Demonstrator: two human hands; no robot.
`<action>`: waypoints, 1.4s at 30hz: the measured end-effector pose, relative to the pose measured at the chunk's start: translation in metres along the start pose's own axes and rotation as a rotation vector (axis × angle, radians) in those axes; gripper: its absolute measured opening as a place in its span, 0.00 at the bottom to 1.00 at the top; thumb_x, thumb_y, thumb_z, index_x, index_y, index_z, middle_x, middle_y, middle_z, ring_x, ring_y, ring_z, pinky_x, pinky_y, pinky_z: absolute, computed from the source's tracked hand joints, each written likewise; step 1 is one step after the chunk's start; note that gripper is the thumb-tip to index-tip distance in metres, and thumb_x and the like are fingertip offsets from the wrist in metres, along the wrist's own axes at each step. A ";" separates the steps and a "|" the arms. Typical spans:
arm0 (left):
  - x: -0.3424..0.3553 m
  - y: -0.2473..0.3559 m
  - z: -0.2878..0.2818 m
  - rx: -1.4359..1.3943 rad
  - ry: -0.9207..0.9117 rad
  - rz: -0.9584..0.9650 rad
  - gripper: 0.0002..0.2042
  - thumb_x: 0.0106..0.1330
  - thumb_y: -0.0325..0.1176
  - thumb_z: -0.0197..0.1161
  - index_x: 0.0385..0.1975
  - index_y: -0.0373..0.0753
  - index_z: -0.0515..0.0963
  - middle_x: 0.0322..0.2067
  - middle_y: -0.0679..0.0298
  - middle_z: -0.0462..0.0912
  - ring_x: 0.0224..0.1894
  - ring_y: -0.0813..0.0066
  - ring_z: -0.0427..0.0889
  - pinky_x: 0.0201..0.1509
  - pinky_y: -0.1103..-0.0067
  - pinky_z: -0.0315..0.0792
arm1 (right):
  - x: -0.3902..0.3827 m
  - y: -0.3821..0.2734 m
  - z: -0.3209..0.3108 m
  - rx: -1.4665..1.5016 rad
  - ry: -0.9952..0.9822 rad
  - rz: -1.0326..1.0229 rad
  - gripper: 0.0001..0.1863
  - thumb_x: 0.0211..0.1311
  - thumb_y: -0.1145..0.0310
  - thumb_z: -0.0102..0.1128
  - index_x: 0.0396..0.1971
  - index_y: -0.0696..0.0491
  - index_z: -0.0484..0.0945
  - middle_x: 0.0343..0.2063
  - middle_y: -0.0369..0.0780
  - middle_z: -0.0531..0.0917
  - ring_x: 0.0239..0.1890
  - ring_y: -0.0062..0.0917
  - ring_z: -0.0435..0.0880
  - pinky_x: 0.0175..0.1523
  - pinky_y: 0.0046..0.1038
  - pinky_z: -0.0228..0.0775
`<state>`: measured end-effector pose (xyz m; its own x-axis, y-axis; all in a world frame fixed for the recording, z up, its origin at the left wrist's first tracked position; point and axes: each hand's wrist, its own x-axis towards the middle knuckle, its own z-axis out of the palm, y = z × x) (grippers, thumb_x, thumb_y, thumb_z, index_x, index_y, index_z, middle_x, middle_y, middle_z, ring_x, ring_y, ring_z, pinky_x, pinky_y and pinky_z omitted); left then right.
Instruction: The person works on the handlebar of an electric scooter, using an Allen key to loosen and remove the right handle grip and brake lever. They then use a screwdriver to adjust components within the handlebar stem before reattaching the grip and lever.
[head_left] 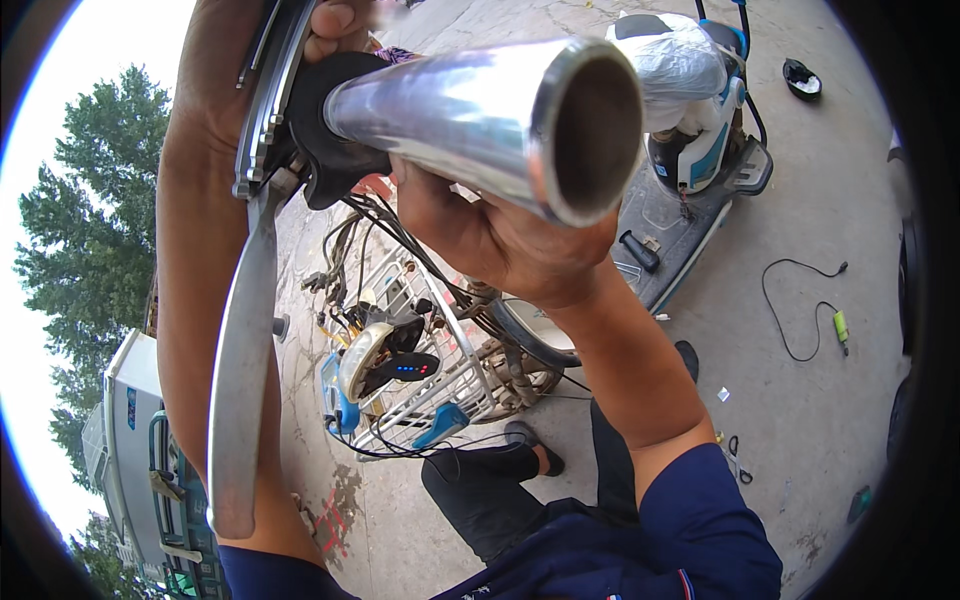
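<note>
A shiny bare metal handlebar tube [450, 105] points toward me, its hollow end large in view. My right hand [510, 235] is closed around its underside, fingers partly hidden by the tube. Around the tube's far part sits a black mount [335, 130]. Beside it are a ridged metal piece [268, 110] and a long silver brake lever [240, 390] that hangs down across my left forearm. At the top, my left hand [335, 25] shows curled fingertips behind the mount and ridged piece; it looks closed on this lever assembly, though most of the hand is hidden.
Below hang black cables [400, 235], a white wire basket [470, 350] and a loose headlight [365, 360]. A scooter [690, 200] with a black grip [640, 250] on its footboard stands right. Scissors [738, 460], a green-ended cord [841, 325] and a black helmet-like object [802, 80] lie on the concrete.
</note>
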<state>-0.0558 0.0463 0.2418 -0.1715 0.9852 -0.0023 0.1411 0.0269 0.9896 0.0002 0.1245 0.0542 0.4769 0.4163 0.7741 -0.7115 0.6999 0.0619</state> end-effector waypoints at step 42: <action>-0.002 0.000 0.002 -0.052 0.081 -0.005 0.17 0.79 0.40 0.41 0.49 0.29 0.67 0.33 0.54 0.78 0.21 0.75 0.76 0.24 0.84 0.79 | -0.007 -0.023 -0.042 0.261 0.040 0.525 0.05 0.55 0.83 0.66 0.28 0.58 0.80 0.18 0.32 0.77 0.19 0.12 0.73 0.24 0.18 0.64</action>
<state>-0.0534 0.0449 0.2411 -0.2510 0.9680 0.0026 0.0901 0.0207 0.9957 0.0351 0.1301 0.0210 0.0417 0.6940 0.7188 -0.9590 0.2296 -0.1661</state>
